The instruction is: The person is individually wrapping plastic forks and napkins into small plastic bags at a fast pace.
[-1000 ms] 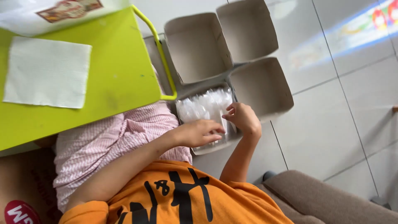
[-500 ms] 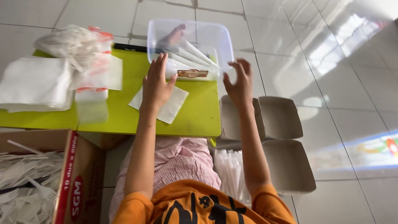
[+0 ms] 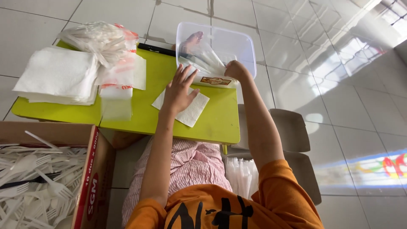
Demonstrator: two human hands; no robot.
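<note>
Right hand [image 3: 235,70] moved onto packet [image 3: 214,80]; left hand [image 3: 178,90] flat on napkin [image 3: 186,108].

A low lime-green table [image 3: 140,116] carries stacked white napkins [image 3: 59,76], one loose napkin [image 3: 190,111] (flat), and bagged packets [image 3: 104,44].

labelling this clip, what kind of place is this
Probably a home or small shop floor used for packing cutlery sets: low green table on white tiles, stacked napkins, and a carton of plastic forks.
</note>
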